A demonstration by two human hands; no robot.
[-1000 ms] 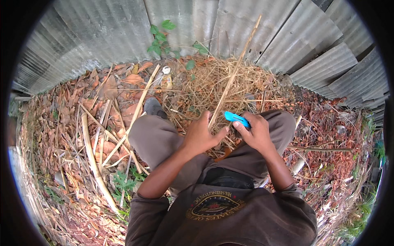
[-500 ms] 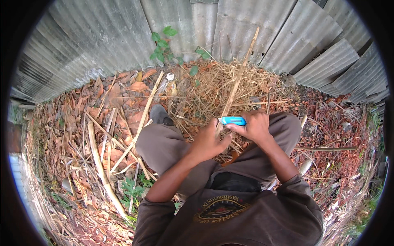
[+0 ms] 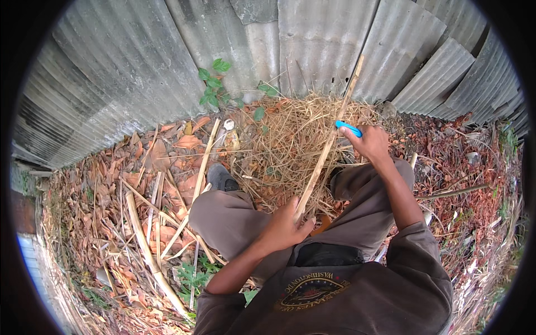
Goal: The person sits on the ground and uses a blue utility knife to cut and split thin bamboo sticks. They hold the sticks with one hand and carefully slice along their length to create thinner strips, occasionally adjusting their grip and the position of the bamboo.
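My left hand point(image 3: 285, 226) grips the near end of a long thin bamboo stick point(image 3: 329, 142) that slants up and away toward the metal wall. My right hand point(image 3: 371, 142) is farther out along the stick, closed on a blue-handled tool point(image 3: 349, 128) that lies against the stick; its blade is hidden. I am crouched, with my grey-trousered knees point(image 3: 223, 218) below both hands and a dark shoe point(image 3: 220, 177) on the leaves.
A corrugated metal fence point(image 3: 312, 50) curves round the back. A heap of dry straw point(image 3: 285, 145) lies under the stick. Cut bamboo lengths point(image 3: 148, 245) and brown leaves cover the ground at left. A small green plant point(image 3: 215, 84) grows at the fence foot.
My right hand with the blue tool has slid away from my body along the stick, and the two hands, close together before, are now well apart.
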